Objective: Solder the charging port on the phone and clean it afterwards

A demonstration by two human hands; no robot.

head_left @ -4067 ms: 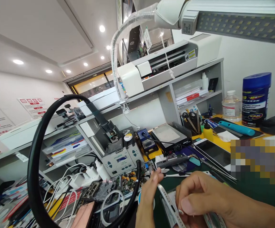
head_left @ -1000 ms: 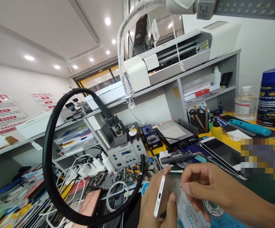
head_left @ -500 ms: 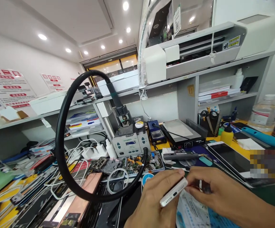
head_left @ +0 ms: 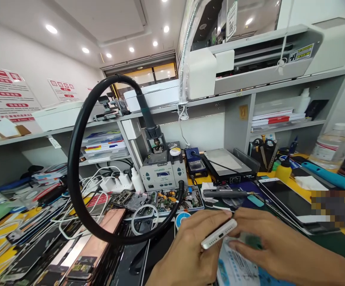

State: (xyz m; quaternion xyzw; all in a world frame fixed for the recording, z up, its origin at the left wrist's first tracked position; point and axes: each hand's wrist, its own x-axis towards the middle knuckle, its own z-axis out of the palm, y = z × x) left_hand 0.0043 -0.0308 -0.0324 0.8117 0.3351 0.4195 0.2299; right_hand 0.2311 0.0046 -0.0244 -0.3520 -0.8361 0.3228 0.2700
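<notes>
A white smartphone (head_left: 220, 235) is held in my left hand (head_left: 187, 246), its bottom edge with the charging port and speaker holes turned towards me. My left fingers are wrapped round its far side and back. My right hand (head_left: 267, 246) is close at the phone's right side. Its thumb is apart from the fingers and blurred by motion; the fingertips are partly hidden near the phone. A blurred dark green patch shows in the gap of that hand, and I cannot make out what it is. Under both hands lies a blue and white printed sheet (head_left: 234, 264).
A hot-air station (head_left: 163, 174) with a looping black hose (head_left: 74, 171) stands ahead. Left are stacked phone parts (head_left: 101, 242) and white cables (head_left: 101, 178). A tray of circuit boards (head_left: 202, 198), a heating plate (head_left: 226, 161), a white-framed screen (head_left: 288, 198) and a yellow bottle (head_left: 283, 171) lie beyond.
The phone has tilted a little and shifted slightly up. My right thumb has come away from the phone's edge and apart from the fingers. The head view has shifted slightly.
</notes>
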